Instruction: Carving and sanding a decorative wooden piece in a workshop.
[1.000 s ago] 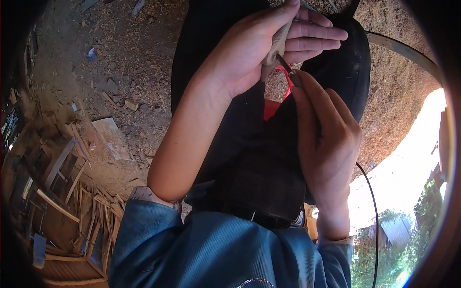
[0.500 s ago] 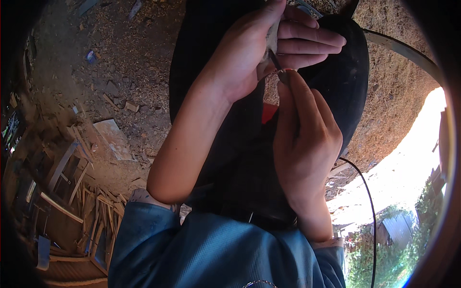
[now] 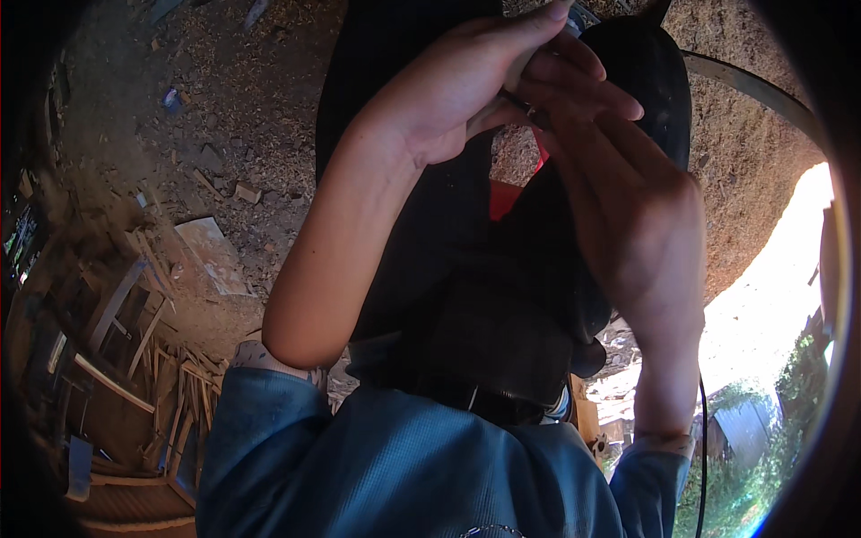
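My left hand (image 3: 484, 76) is raised above my dark-clothed lap, thumb up and fingers stretched to the right, around a pale piece that looks like wood (image 3: 495, 117). Most of that piece is hidden by the palm and fingers. From the right, my right hand (image 3: 628, 184) reaches in with its fingers closed on a slim dark tool with a metal part (image 3: 536, 117), whose tip is at the pale piece. The tool's exact kind cannot be made out. The two hands overlap at the fingers.
Something red (image 3: 507, 199) shows between my legs. A curved strip (image 3: 758, 90) lies at the upper right over shavings-covered ground. Scrap wood (image 3: 179, 403) is heaped at the lower left, near a flat board (image 3: 213, 255). A black cable (image 3: 702, 457) hangs at the right.
My right hand and forearm have swung right and slightly up, the wrist turning over the left fingers. My left hand has tilted a little, its thumb shifting right. Both hands keep their hold.
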Motion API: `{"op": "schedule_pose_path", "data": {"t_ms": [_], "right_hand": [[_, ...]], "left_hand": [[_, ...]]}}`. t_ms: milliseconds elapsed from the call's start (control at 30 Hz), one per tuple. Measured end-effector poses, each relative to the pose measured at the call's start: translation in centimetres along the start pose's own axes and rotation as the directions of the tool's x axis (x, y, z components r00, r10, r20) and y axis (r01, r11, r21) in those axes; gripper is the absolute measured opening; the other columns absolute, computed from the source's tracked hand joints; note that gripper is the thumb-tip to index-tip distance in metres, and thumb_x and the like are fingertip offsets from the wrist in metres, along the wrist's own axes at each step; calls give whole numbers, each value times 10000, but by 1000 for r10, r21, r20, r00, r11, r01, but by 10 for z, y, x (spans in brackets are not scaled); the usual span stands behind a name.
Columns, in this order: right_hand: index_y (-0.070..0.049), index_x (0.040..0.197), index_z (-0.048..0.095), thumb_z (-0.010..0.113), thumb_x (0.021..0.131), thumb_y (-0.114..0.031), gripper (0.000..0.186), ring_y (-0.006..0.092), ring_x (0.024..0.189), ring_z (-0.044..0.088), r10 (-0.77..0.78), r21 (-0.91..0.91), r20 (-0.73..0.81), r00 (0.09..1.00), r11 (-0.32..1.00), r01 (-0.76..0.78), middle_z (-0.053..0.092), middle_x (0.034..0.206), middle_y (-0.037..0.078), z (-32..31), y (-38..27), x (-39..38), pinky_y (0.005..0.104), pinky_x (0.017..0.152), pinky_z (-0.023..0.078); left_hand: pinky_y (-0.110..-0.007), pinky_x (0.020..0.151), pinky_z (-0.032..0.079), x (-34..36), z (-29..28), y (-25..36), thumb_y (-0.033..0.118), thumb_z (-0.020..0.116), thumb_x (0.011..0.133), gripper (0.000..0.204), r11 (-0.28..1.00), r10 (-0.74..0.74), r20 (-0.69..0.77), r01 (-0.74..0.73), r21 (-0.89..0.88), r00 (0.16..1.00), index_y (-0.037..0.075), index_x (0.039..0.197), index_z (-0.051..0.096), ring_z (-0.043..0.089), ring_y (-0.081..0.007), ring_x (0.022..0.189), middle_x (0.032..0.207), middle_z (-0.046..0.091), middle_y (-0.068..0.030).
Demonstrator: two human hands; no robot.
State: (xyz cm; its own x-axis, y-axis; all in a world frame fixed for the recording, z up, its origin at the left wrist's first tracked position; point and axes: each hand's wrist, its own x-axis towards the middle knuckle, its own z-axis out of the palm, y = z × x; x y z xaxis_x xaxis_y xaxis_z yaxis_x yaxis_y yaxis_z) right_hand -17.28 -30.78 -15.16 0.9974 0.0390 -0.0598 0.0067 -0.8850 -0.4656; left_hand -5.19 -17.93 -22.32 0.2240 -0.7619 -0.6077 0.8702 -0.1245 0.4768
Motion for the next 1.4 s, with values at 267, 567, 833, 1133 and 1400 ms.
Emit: {"op": "schedule_pose_path", "data": {"t_ms": [267, 567, 833, 1133, 1400], "right_hand": [[-58, 1145, 731, 686, 914, -34, 237, 207, 749, 726, -199, -241, 144, 969, 943, 229, 724, 971, 67, -31, 0, 2, 338, 585, 556], [29, 1130, 710, 613, 1032, -129, 210, 144, 799, 688, 400, 435, 91, 912, 808, -398, 752, 958, 141, -21, -22, -18, 291, 716, 515], [32, 1110, 710, 566, 1070, -214, 288, 75, 761, 553, 488, 607, 260, 834, 589, -533, 696, 857, 75, -7, -26, -19, 250, 684, 443], [44, 1119, 706, 588, 1056, -207, 284, 108, 824, 637, 472, 620, 243, 847, 596, -510, 729, 899, 106, -7, -21, -18, 265, 747, 488], [45, 1113, 720, 679, 975, -97, 202, 206, 806, 736, 380, 431, 91, 921, 818, -380, 749, 898, 181, -11, -21, -16, 311, 701, 532]], "left_hand": [[-283, 854, 577, -5, -1, -10, 486, 285, 1120, 569, 999, 39, 99, -40, 9, 994, 37, 1173, 631, 725, -163, 1036, 1158, 740, -138], [-405, 1119, 488, -4, 6, -11, 443, 199, 1129, 598, 931, 314, 169, -268, -246, 934, 0, 1216, 591, 563, -336, 1338, 1342, 630, -258], [-370, 1051, 513, 8, -7, -21, 470, 218, 1124, 594, 892, 425, 299, -340, -297, 854, 34, 1216, 610, 569, -303, 1342, 1343, 639, -241], [-298, 897, 518, 14, -9, -19, 489, 261, 1121, 592, 911, 412, 334, -370, -183, 848, 28, 1267, 603, 657, -200, 1207, 1313, 671, -213], [-288, 905, 524, 4, 2, -17, 492, 265, 1119, 601, 908, 411, 219, -420, -6, 885, 16, 1273, 597, 665, -197, 1192, 1291, 685, -202]]}}
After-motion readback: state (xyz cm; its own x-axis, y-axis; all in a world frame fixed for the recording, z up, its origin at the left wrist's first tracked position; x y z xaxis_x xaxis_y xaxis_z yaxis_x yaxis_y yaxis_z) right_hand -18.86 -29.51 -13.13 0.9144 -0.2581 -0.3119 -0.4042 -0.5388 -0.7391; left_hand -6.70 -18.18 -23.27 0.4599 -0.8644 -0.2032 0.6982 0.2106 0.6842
